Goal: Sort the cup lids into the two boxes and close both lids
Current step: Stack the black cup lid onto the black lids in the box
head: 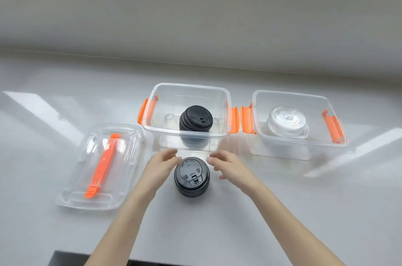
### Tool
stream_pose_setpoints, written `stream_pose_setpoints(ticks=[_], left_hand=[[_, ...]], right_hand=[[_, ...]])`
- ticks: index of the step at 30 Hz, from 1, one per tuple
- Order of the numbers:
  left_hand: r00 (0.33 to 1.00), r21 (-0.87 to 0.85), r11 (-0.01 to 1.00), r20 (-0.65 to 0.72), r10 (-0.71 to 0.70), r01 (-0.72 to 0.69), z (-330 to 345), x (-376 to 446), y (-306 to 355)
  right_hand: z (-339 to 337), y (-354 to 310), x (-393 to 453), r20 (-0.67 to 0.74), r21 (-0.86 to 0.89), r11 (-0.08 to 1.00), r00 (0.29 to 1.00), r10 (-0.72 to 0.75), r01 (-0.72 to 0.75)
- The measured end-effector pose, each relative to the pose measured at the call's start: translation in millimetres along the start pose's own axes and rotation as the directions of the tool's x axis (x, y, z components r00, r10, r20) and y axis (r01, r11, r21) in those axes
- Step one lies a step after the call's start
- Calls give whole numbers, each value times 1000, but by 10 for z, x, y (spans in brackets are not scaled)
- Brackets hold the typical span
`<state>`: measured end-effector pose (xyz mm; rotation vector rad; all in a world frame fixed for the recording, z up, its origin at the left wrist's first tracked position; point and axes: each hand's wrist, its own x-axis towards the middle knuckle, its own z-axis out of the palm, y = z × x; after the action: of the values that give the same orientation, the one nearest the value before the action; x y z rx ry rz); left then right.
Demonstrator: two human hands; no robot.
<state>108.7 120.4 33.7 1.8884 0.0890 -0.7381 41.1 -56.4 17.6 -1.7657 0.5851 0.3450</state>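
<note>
A stack of black cup lids (191, 177) stands on the white table in front of the middle clear box (217, 89). My left hand (162, 164) and my right hand (228, 165) hover on either side of it, fingers apart, holding nothing. Inside the middle box sits another stack of black lids (196, 118). The right clear box (289, 94) holds a stack of clear cup lids (287, 121). Both boxes are uncovered, with orange clips hanging at their sides.
A clear box lid with an orange handle (102, 167) lies on the table to the left of the boxes. A grey wall ledge (195, 26) runs behind the table. The table's front edge (71, 253) shows at the bottom.
</note>
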Motion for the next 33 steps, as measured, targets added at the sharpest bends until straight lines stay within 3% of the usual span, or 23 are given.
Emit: stream_pose_setpoints(ticks=[5,12,19,23,27,30,33], left_hand=[[976,-6,980,90,-199,201,18,-29,-245],[984,-29,988,101,-148,152,48,23,-329],[986,-51,989,106,-131,137,-13,94,-394],[983,-85,988,141,-117,130,-65,49,-333],[962,22,995,253,-100,97,-351,-61,-109],[958,97,995,288,-18,-10,-565,-147,164],[964,83,984,229,138,-160,-649,-185,489]], right_hand=[[274,126,44,-68,117,974,977,201,-193],[391,102,75,-84,274,943,972,221,-191],[407,159,32,-103,308,935,970,219,-178],[390,70,-26,-108,316,942,982,157,-116],[278,-66,-181,-91,201,979,994,64,-45],[166,-262,-299,-90,157,986,995,-45,58],[27,-547,-326,-150,166,964,971,-186,210]])
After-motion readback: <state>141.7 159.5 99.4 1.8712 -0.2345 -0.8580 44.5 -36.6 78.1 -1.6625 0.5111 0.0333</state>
